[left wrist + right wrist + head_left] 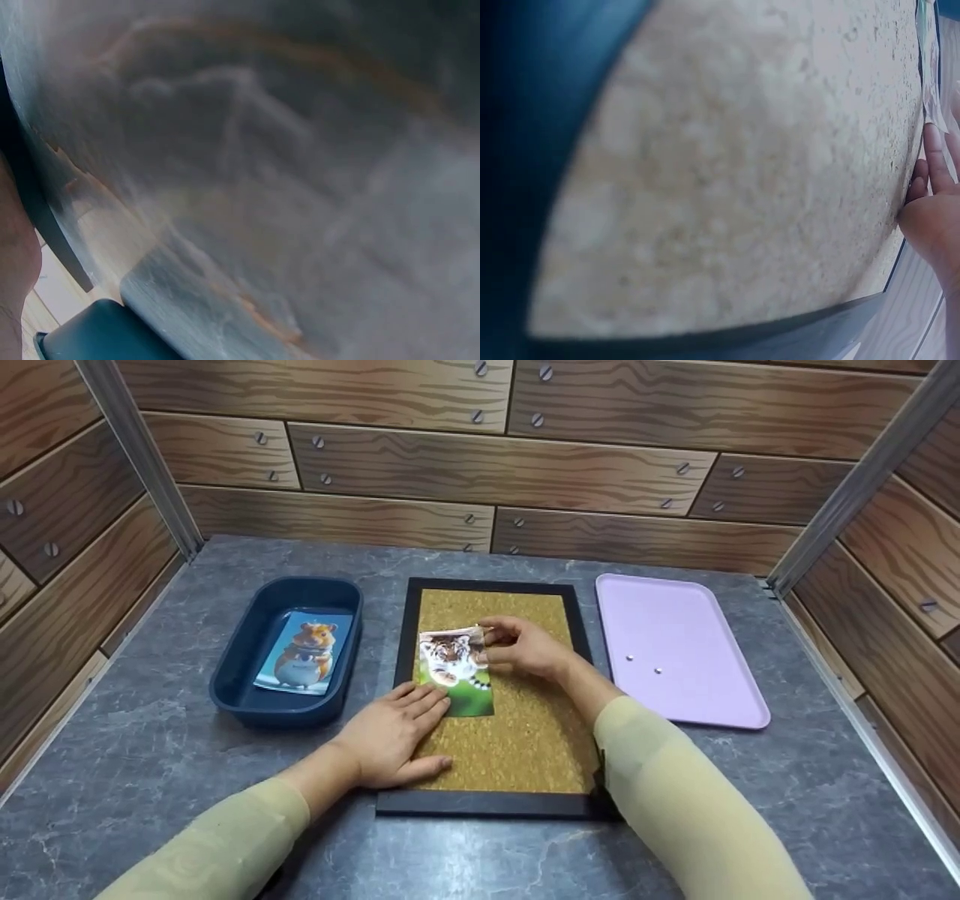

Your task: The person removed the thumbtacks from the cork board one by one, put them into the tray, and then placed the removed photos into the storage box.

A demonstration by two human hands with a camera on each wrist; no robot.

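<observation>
A tiger picture (pixel 452 667) lies on the left part of a black-framed cork board (pixel 517 750). My left hand (pixel 394 735) is spread flat, its fingertips on the picture's lower left corner and its thumb on the cork. At the picture's upper right edge, my right hand (pixel 525 649) holds the edge with thumb and curled fingers. The right wrist view shows the right hand (pixel 934 217) at the picture's edge (pixel 930 67), low over the cork (pixel 742 172). In the left wrist view only a sliver of the left hand (pixel 15 262) shows.
Left of the board stands a dark blue bin (pixel 225 690) with a hamster picture (pixel 304 656) inside. A lilac tray (pixel 675 615) to the right carries two small shiny pieces, one a silvery bead-like piece (pixel 658 670). Wood-patterned walls (pixel 420 457) enclose the grey marbled table (pixel 450 855).
</observation>
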